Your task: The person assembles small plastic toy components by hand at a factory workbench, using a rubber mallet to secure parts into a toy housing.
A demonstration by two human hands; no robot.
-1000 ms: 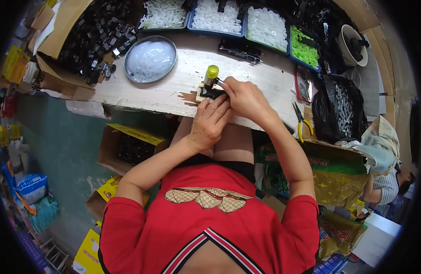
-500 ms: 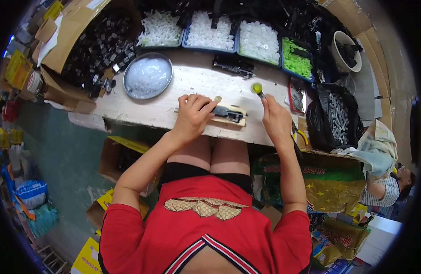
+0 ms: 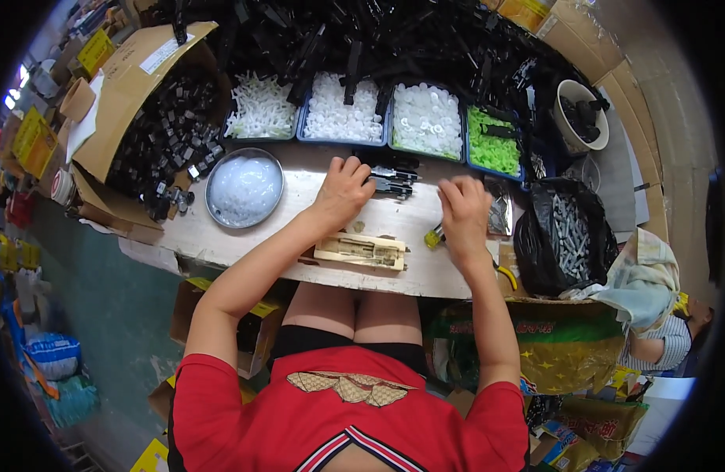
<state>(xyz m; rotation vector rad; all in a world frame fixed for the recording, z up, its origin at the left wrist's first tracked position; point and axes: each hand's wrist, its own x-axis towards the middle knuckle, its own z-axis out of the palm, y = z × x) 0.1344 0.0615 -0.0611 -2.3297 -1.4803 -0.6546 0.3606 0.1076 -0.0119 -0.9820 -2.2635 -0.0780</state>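
Observation:
My left hand (image 3: 344,191) is over the far part of the bench, its fingers closed on the near end of a slim black part with metal strips (image 3: 392,188). Another dark part (image 3: 395,161) lies just beyond it. My right hand (image 3: 466,211) is to the right, fingertips drawn together; whatever they pinch is too small to see. Beside its palm shows the yellow-green head of a hammer-like tool (image 3: 433,237); whether the hand still touches this tool is hidden. A pale wooden jig (image 3: 361,252) with a long groove lies near the bench's front edge.
A round metal dish (image 3: 211,206) of clear gel-like stuff stands left. Behind are blue-rimmed trays (image 3: 343,142) of white and green small parts and a heap of black parts (image 3: 299,47). A black bag (image 3: 535,252) of metal pins and yellow-handled pliers (image 3: 507,275) are right.
My left hand has lifted the black part out of the wooden jig and carried it to the far side. The tool's yellow-green head has swung from beyond my right hand to beside its palm.

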